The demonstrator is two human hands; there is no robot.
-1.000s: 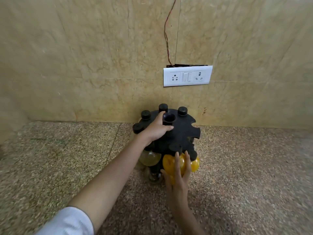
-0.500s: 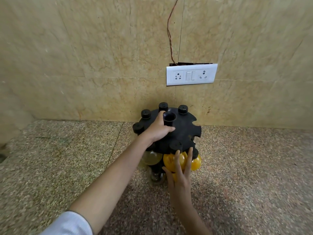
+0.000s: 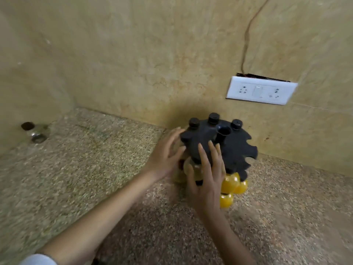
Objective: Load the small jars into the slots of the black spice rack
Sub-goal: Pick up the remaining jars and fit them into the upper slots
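The black round spice rack (image 3: 235, 150) stands on the granite counter close to the wall, with notched slots around its top disc and a centre post. Three black jar caps (image 3: 213, 118) stick up through its far slots. Yellow-filled jars (image 3: 231, 183) hang under its near right side, and a pale jar (image 3: 196, 172) shows between my hands. My left hand (image 3: 165, 156) is at the rack's left edge with its fingers spread. My right hand (image 3: 207, 176) is in front of the rack, fingers apart, and covers part of the jars. Neither hand visibly holds anything.
A white socket and switch plate (image 3: 260, 90) sits on the wall above the rack, with a wire running up from it. A small jar with a dark lid (image 3: 35, 131) lies in the far left corner of the counter (image 3: 95, 169). Marble walls close off the back and left.
The view has swung left and tilted. My left hand came off the rack's top to its left edge. My right hand rose against the rack's front.
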